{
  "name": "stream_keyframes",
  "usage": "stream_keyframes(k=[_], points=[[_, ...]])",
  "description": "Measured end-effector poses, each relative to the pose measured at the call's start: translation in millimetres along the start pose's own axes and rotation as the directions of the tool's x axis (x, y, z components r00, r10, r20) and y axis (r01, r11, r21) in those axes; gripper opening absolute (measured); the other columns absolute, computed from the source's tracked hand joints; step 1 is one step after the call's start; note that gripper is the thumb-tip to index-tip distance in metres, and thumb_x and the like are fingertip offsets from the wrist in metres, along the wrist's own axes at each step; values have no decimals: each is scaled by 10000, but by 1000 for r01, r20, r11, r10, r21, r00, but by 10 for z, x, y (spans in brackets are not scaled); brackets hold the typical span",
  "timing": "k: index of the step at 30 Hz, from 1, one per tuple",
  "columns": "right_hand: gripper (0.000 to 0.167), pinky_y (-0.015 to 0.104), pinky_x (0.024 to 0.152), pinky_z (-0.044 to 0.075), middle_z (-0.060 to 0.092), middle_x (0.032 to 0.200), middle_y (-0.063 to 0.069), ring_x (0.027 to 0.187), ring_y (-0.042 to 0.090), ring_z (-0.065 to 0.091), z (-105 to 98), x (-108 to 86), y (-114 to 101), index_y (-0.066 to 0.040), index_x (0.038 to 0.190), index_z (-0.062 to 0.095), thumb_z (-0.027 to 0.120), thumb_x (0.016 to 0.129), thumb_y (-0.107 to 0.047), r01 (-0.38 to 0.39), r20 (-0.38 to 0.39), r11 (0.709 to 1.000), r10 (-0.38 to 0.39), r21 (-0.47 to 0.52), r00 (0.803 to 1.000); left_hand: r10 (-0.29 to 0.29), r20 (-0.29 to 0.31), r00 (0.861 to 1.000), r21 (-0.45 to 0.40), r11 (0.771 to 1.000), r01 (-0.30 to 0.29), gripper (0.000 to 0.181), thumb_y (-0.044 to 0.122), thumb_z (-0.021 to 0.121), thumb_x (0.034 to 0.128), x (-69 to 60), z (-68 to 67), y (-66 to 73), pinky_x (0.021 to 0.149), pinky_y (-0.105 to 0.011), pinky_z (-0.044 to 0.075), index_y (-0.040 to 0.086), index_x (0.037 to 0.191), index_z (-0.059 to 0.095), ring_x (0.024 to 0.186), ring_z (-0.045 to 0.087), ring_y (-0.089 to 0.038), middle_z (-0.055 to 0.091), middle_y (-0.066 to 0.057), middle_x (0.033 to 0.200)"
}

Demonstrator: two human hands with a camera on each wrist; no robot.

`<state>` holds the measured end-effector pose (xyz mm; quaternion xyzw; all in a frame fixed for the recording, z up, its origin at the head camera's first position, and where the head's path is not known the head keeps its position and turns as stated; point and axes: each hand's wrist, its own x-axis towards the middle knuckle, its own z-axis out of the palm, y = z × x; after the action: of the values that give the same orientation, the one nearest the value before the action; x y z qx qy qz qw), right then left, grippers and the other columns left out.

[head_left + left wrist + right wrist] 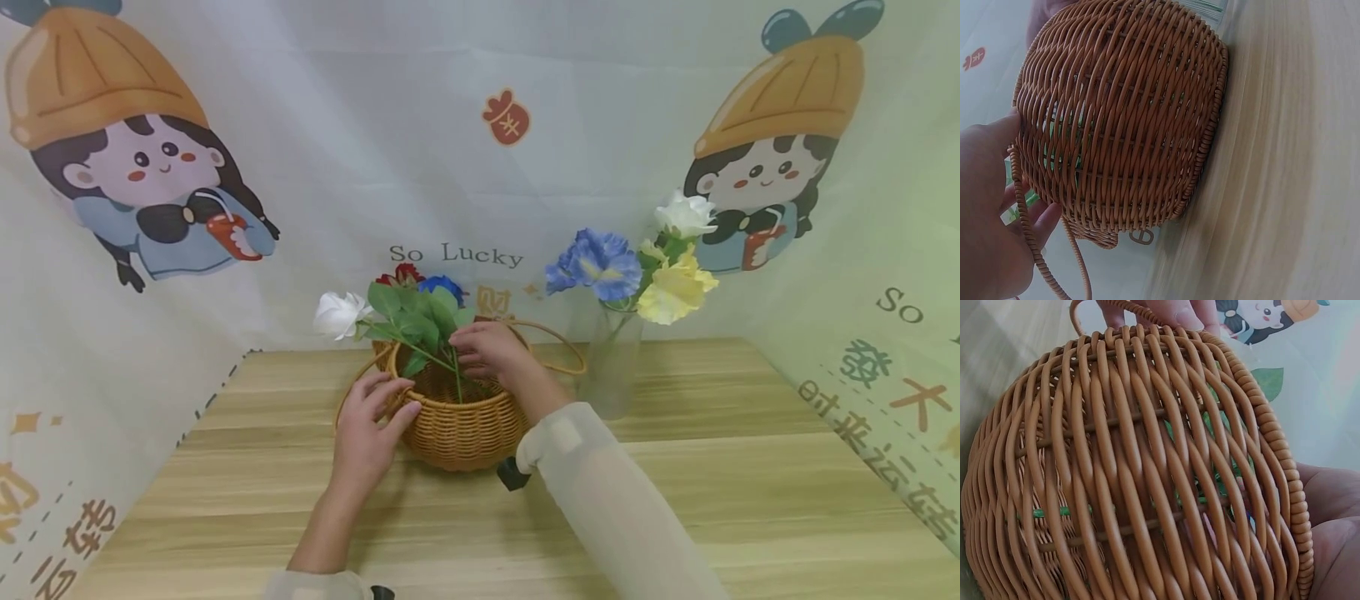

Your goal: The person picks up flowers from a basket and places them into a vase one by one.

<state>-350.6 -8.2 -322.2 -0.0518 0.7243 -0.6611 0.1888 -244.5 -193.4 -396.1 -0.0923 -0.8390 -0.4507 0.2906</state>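
A round woven wicker basket stands on the table, with artificial flowers leaning over its far left rim: a white rose, a red flower and a blue flower. Green leaves and stems reach down inside, visible through the weave. My left hand grips the basket's left rim, thumb against the edge and fingers near the handle. Over the opening, my right hand has bent fingers on a green flower stem; its thumb is hidden. The basket wall fills most of the right wrist view.
Just right of the basket stands a clear vase with a blue iris, a white flower and a yellow flower. A printed cloth hangs behind the wooden table.
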Motion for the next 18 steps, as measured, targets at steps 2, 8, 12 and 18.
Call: stream_keyframes(k=[2, 8, 12, 18], points=[[331, 456, 981, 476, 562, 1322, 152, 1225, 345, 523, -1, -4, 1, -16, 1255, 603, 628, 953, -150, -5, 19, 1000, 5, -3, 1000, -1, 2, 1000, 1, 1000, 1, 258, 224, 752, 870, 3, 1, 1, 906, -488, 509, 111, 1098, 716, 1198, 476, -297, 511, -128, 1305], [332, 474, 1017, 441, 520, 1379, 140, 1250, 361, 495, 1, 11, 18, -4, 1260, 600, 612, 964, -156, -7, 76, 999, 10, -36, 997, -11, 7, 1000, -1, 1000, 11, 261, 216, 749, 873, 1, -1, 6, 911, -485, 508, 101, 1105, 714, 1201, 473, -294, 505, -130, 1308], [348, 477, 997, 459, 506, 1395, 142, 1255, 363, 489, 13, 22, 18, 1, 1270, 596, 620, 960, -157, -22, 94, 999, 25, -31, 995, -11, 4, 1000, 1, 1000, 11, 265, 200, 751, 872, 4, -6, 8, 908, -483, 512, 86, 1108, 712, 1193, 479, -295, 505, -143, 1305], [377, 418, 893, 533, 513, 1388, 130, 1213, 339, 530, 6, 32, 21, -12, 1289, 591, 632, 955, -182, -38, 83, 998, 42, -47, 996, -2, 8, 1000, 9, 1000, 2, 264, 193, 751, 870, 12, -4, 6, 900, -478, 518, 87, 1109, 713, 1187, 487, -294, 508, -137, 1300]])
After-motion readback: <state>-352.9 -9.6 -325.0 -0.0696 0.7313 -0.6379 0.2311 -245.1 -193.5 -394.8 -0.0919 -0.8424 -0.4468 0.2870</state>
